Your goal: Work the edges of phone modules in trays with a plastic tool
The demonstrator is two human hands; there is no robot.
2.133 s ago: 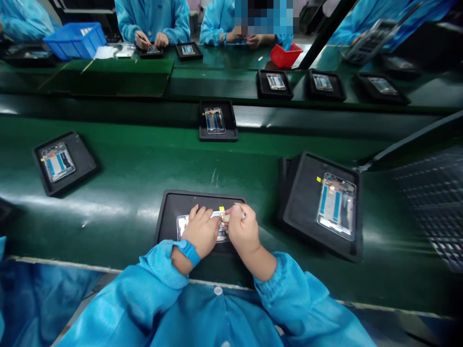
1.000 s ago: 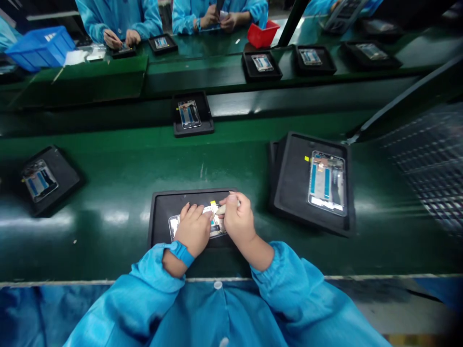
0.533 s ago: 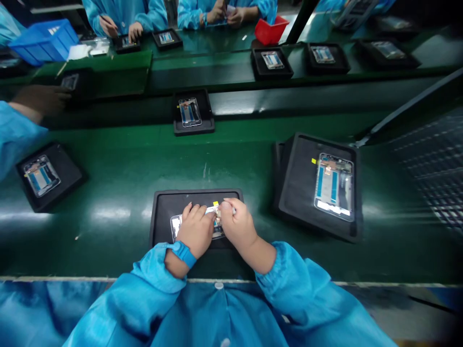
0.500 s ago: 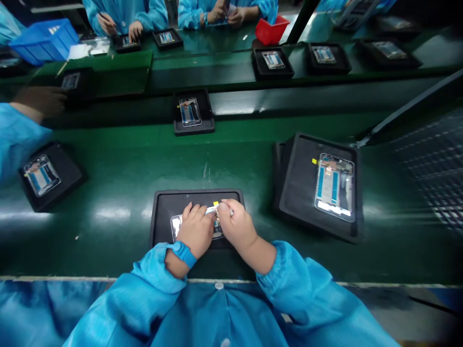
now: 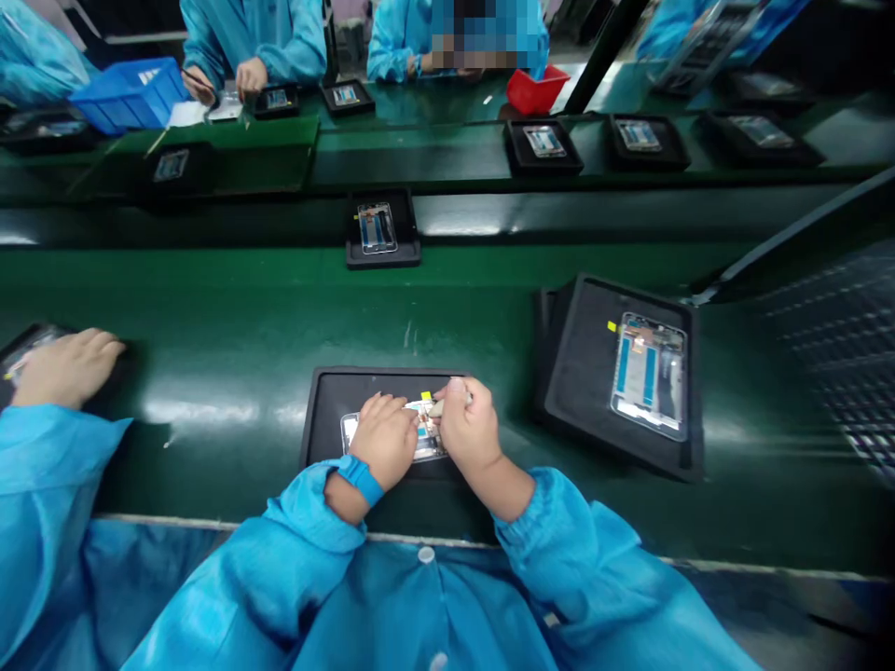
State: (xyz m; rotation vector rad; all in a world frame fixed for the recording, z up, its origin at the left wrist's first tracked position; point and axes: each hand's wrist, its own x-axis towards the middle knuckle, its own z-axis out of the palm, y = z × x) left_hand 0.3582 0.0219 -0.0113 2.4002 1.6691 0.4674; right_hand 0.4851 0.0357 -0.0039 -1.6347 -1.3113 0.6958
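A black tray point(image 5: 325, 391) lies near the front edge of the green bench, with a phone frame point(image 5: 428, 445) on it. My left hand point(image 5: 384, 436) rests flat over the middle of the frame, its fingers spread a little and nothing held in them. At the frame's right end, my right hand point(image 5: 470, 424) pinches a small pale tool point(image 5: 437, 408), whose tip points left at the parts. A yellow tab point(image 5: 426, 396) sticks out at the frame's far side. My left hand hides part of the frame.
Stacked black trays point(image 5: 580, 373) with another phone frame point(image 5: 649, 373) stand to the right. A neighbour's hand point(image 5: 70, 366) is over a tray at the left. Farther back are another tray point(image 5: 383, 259), a blue bin point(image 5: 132, 98) and a red bin point(image 5: 537, 91).
The view has shifted slightly. My right hand has turned a little and the pale tool shows more. The neighbour's hand has come down from the far row onto the tray at the left.
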